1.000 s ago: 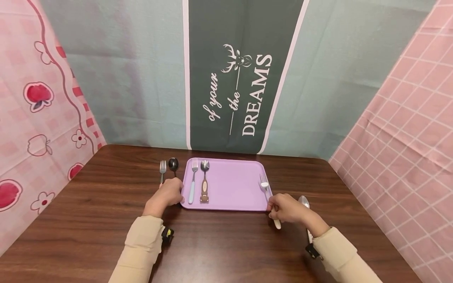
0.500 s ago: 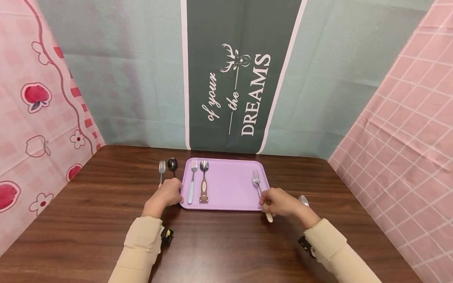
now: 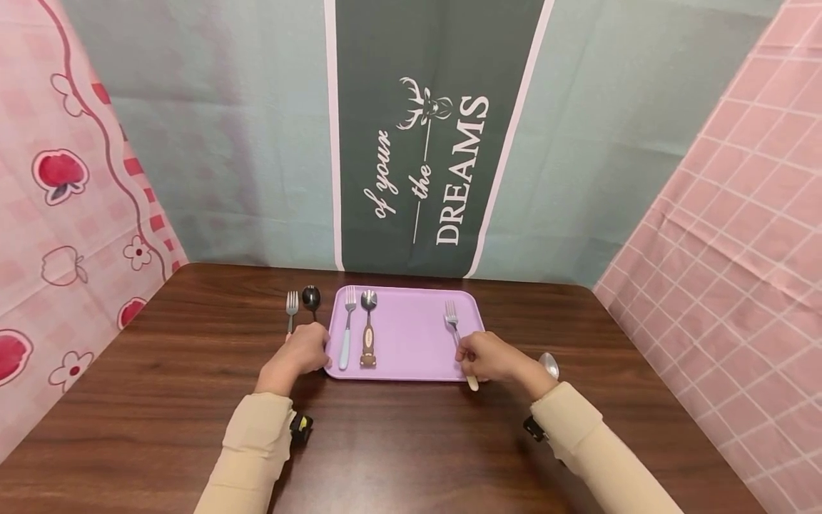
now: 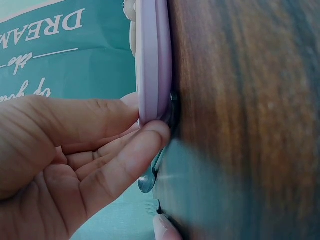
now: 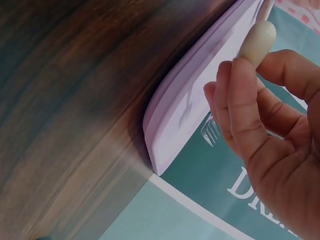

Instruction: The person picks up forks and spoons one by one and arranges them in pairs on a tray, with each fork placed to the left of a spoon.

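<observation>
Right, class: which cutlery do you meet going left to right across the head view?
Pink-handled fork, dark spoon, blue-handled fork, brown-handled spoon, cream-handled fork in the right hand, silver spoon.

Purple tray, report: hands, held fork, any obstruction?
Left hand pinches tray rim. Right hand holds pale-handled fork over tray's right side. No obstruction seen; blue-handled fork, brown-handled spoon lie on tray's left.
</observation>
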Demonstrator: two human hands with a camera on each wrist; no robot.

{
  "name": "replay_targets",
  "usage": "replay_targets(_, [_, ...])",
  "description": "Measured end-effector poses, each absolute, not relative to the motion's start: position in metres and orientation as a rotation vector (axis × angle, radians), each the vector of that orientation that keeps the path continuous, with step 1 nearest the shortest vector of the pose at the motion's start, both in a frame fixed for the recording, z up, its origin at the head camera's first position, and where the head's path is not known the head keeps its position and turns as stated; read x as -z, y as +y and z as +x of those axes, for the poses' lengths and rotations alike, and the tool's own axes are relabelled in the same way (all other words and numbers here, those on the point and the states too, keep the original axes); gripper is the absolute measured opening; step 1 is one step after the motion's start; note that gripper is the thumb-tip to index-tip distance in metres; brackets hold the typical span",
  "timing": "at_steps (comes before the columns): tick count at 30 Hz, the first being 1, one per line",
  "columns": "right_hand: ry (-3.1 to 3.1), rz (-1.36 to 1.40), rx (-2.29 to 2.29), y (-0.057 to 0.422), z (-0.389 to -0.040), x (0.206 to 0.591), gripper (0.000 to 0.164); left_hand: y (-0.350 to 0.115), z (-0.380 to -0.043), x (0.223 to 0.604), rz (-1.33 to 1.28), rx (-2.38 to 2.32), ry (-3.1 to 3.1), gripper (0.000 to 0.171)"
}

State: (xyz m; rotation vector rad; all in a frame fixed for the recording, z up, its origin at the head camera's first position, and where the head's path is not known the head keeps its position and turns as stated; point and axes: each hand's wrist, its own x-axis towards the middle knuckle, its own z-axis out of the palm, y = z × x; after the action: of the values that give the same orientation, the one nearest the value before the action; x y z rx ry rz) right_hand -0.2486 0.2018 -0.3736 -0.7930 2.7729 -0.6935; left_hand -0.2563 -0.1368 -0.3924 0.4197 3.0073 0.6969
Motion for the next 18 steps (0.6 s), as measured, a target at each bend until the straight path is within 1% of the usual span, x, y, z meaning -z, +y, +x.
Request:
replay_targets(7, [2.797,-0.905,0.603,0.194,-0.261,0.376,0.01,-0.136,-0.257,0.392,0.419,-0.692,3.0,0.018])
replay_targets(13, [2.779,-0.894,0.603,0.189,-0.266,0.376,0.01,-0.136,-0.257,0.392,0.41,-0.7,2.982,0.016])
replay_targets(18, [2.783,-0.883,0.617,0.183,-0.272,0.375,0.007,-0.137,-0.255,0.389,0.423,-0.703,3.004,0.019])
